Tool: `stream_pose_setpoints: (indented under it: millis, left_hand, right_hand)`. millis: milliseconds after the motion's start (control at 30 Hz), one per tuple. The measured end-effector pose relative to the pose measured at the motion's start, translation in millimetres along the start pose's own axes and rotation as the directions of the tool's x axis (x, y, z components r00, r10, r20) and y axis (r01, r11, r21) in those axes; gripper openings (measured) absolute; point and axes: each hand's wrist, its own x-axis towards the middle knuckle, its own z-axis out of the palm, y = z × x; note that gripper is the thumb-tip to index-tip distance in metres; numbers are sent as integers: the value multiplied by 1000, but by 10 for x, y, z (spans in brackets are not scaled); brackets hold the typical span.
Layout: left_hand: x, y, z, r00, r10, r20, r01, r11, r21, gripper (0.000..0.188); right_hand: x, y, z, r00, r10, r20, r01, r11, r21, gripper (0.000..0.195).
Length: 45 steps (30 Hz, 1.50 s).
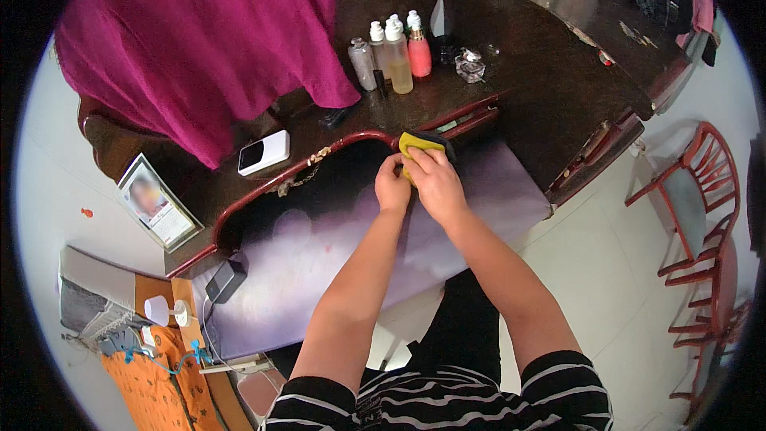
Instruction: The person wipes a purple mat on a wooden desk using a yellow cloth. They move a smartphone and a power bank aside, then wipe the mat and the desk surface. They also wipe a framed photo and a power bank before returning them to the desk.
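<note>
My right hand [438,182] presses its fingers on a yellow and dark grey cloth [419,142] at the red-trimmed front edge of a dark wooden dresser [389,114]. Close beside it, my left hand [393,184] has its fingers curled near the cloth's lower left side. Whether those fingers grip the cloth is hard to tell. Just right of the cloth, a narrow drawer [473,121] stands partly pulled out. Below both hands spreads a purple patterned cover [359,251].
Several pump and spray bottles [398,66] and a glass perfume bottle [470,66] stand on the dresser. Left are a white power bank [264,152], a framed photo [158,203] and a hanging magenta cloth [221,42]. A black box-shaped device [226,281] lies on the cover; wooden chairs [688,209] stand right.
</note>
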Motion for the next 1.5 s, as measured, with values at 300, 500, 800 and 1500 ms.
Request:
stream_pose_setpoints:
  millis: [300, 500, 800, 1500]
  left_hand:
    - [39, -116, 56, 999, -35, 8, 35, 999, -39, 20]
    - [10, -120, 39, 999, -44, -8, 44, 999, -14, 20]
    - [-16, -32, 68, 998, -63, -23, 62, 997, -53, 26]
    - [266, 300, 185, 895, -422, -147, 445, 867, 224, 86]
  right_hand:
    - [-31, 340, 12, 983, 173, -63, -177, 983, -49, 36]
    - [-43, 843, -62, 963, 243, -113, -258, 955, -145, 36]
    - [21, 1337, -102, 863, 485, -141, -505, 832, -229, 43]
    - [-871, 227, -446, 952, 114, 283, -164, 974, 159, 21]
